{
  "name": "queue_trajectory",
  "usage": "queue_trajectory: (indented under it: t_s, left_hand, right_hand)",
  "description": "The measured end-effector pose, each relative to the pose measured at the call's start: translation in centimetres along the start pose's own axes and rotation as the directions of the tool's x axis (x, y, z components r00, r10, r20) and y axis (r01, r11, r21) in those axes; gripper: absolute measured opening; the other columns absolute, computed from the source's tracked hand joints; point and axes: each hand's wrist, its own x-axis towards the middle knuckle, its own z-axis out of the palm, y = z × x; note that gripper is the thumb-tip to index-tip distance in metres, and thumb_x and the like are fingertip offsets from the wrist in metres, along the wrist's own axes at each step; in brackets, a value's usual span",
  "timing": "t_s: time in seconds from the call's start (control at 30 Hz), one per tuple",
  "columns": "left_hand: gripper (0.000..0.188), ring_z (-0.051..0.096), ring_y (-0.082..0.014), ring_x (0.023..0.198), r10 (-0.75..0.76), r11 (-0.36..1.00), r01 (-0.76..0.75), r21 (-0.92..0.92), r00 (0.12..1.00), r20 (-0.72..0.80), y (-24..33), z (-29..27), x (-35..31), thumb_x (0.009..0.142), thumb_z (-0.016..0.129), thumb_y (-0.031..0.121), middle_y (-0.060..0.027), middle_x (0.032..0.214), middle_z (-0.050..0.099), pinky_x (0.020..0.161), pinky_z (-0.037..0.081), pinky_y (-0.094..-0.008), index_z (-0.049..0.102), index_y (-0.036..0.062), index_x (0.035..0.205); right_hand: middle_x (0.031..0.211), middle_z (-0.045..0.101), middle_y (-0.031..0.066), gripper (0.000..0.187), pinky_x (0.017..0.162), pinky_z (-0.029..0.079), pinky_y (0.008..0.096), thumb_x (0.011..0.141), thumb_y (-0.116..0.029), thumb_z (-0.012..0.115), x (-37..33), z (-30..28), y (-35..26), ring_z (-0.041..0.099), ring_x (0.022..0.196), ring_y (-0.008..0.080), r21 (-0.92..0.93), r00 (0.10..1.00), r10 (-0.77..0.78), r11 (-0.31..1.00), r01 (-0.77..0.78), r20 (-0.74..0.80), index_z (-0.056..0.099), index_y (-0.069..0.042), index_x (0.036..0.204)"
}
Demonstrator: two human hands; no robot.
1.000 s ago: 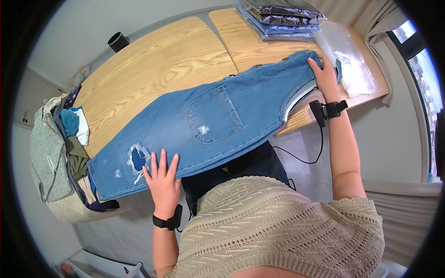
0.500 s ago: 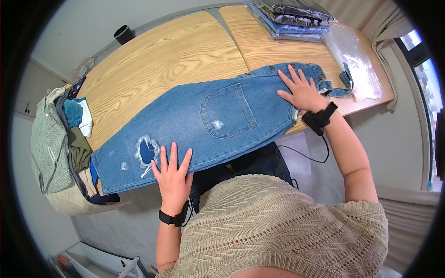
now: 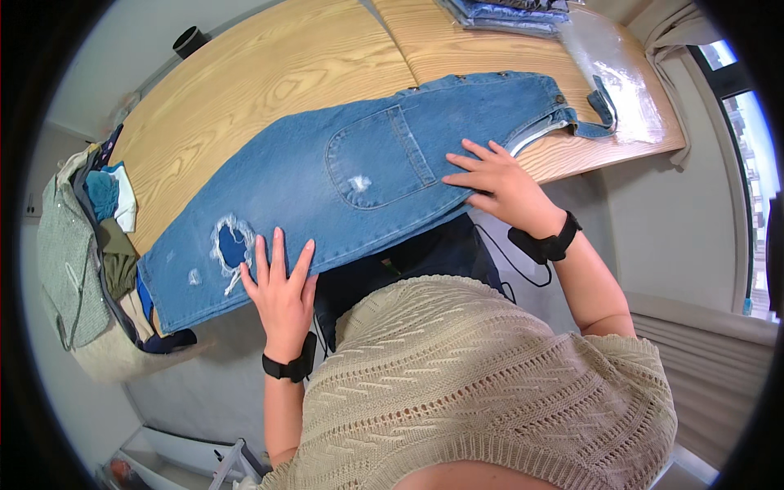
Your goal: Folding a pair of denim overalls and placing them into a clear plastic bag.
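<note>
A pair of blue denim overalls [image 3: 286,180] lies folded lengthwise on the wooden table, legs to the left and strap end to the right. A patch pocket shows near its middle, and a frayed hole on the leg. My left hand [image 3: 282,298] rests flat on the near edge beside that hole, fingers spread. On the near edge right of the pocket lies my right hand [image 3: 510,192], its fingers stretched over the denim. A denim strap [image 3: 600,114] with a buckle extends past the top end of the overalls.
Several folded garments in clear bags [image 3: 506,16] are stacked at the far right. A clear plastic bag [image 3: 625,86] lies beside the strap. At the left table end is a heap of clothes [image 3: 77,261]. A black cylinder [image 3: 189,41] stands beyond the table [image 3: 269,61].
My right hand has slid from the bib's upper part down to the near edge beside the pocket, uncovering the curved side opening. My left hand stays by the hole. The view has shifted slightly.
</note>
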Motion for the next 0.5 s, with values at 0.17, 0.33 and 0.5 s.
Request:
queue_trajectory:
  t_s: [0.17, 0.33, 0.5]
  left_hand:
    - [0.042, 0.027, -0.0340, 0.138, -0.016, 0.997, 0.009, -0.074, 0.995, -0.096, -0.5, 0.4, 0.0, 0.085, 0.058, 0.009, -0.0100, 0.146, 0.038, 0.109, 0.012, -0.0563, 0.058, 0.0193, 0.126]
    - [0.044, 0.034, -0.0330, 0.135, 0.164, 0.986, -0.167, 0.004, 0.964, -0.210, -1.5, 0.3, -0.7, 0.081, 0.063, 0.011, -0.0104, 0.143, 0.042, 0.110, 0.014, -0.0553, 0.059, 0.0161, 0.124]
    - [0.062, 0.036, -0.0309, 0.134, 0.110, 0.994, -0.112, -0.007, 0.985, -0.135, -2.8, 0.4, -1.4, 0.071, 0.068, 0.001, -0.0134, 0.143, 0.042, 0.107, 0.027, -0.0475, 0.051, 0.0112, 0.130]
  right_hand:
    - [0.130, 0.056, 0.0024, 0.036, 0.109, 0.026, 0.0500, 0.080, -0.015, 0.066, -0.4, 0.1, 0.3, 0.044, 0.128, 0.0287, -0.009, 0.993, -0.067, 0.998, 0.066, -0.097, 0.064, -0.020, 0.115]
    - [0.133, 0.053, 0.0001, 0.039, 0.107, 0.028, 0.0506, 0.078, -0.015, 0.068, -0.9, 0.0, 0.3, 0.043, 0.128, 0.0295, -0.097, 0.988, -0.147, 0.985, 0.143, -0.036, 0.063, -0.021, 0.117]
    - [0.131, 0.053, 0.0020, 0.050, 0.102, 0.035, 0.0503, 0.073, -0.003, 0.062, -0.7, 1.2, 0.7, 0.043, 0.126, 0.0310, -0.184, 0.980, -0.174, 0.971, 0.153, -0.100, 0.060, -0.021, 0.120]
